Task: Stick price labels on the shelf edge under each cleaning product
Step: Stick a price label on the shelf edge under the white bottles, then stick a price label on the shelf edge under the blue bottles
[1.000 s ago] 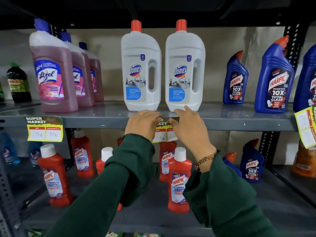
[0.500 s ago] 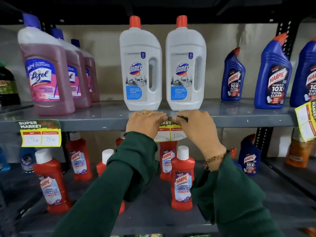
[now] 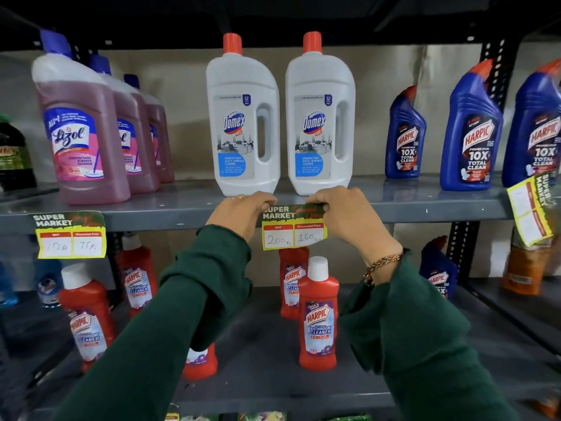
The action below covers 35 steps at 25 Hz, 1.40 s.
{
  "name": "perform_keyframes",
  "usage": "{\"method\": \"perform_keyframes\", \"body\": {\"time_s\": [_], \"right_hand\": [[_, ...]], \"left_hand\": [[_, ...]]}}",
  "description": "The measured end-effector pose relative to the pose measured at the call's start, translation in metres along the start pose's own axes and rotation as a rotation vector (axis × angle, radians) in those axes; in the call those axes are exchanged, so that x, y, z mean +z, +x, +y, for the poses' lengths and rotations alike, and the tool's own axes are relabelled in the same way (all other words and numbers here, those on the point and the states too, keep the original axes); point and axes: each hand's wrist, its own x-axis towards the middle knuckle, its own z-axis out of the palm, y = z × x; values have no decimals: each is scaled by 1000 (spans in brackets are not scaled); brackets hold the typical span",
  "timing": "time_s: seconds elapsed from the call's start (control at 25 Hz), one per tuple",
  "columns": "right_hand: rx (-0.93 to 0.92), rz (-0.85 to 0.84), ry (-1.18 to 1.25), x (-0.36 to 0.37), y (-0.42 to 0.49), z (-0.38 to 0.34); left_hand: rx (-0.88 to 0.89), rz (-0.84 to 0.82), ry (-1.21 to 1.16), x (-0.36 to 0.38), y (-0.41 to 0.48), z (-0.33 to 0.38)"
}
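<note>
**A:** Price label (image 3: pixel 294 227): where does it sit?

**B:** On the shelf edge (image 3: pixel 425 211), directly below the two Domex bottles (image 3: pixel 280 123). My left hand (image 3: pixel 239 212) pinches its upper left corner; my right hand (image 3: pixel 343 215) pinches the upper right. Both are closed on the label.

**A:** Procedure for a clean bond?

**B:** I judge the top band must lie level along the edge, centred below the bottles. Press from the middle outward. The Lizol label (image 3: pixel 71 235), left of the bottles, serves as height reference.
</note>
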Motion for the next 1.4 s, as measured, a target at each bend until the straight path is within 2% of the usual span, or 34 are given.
{"method": "perform_keyframes", "body": {"time_s": [0.08,0.2,0.28,0.36,0.44,0.56,0.64,0.76,0.84,0.92,1.04,1.16,1.24,1.32,1.4], "right_hand": [[-15,-29,14,-4,-2,3],[15,-47,298,-11,-5,13],[26,0,465,-20,-9,29],[29,164,486,-31,-16,53],[56,414,443,-43,-27,86],[216,761,418,-60,-42,146],[407,886,367,-73,-50,185],[719,868,390,-92,-62,225],[800,806,500,-94,-66,244],[752,729,588,-87,-67,260],[674,721,605,-74,-69,277],[682,734,794,-80,-71,276],[672,735,834,-83,-73,278],[606,724,860,-86,-76,281],[515,643,865,-89,-81,284]], "left_hand": [[-21,19,-66,0,-1,4],[-127,114,-160,-1,3,19],[-117,190,-69,8,7,40],[-47,262,33,23,14,68],[37,282,81,43,22,102],[148,166,105,72,38,154],[194,78,128,93,48,187],[211,27,149,119,60,227],[135,-8,173,135,64,244],[68,45,166,143,65,250],[82,131,214,149,61,252],[67,107,236,148,62,251],[67,125,234,150,62,251],[48,145,220,152,61,253],[-21,159,169,151,63,257]]}}
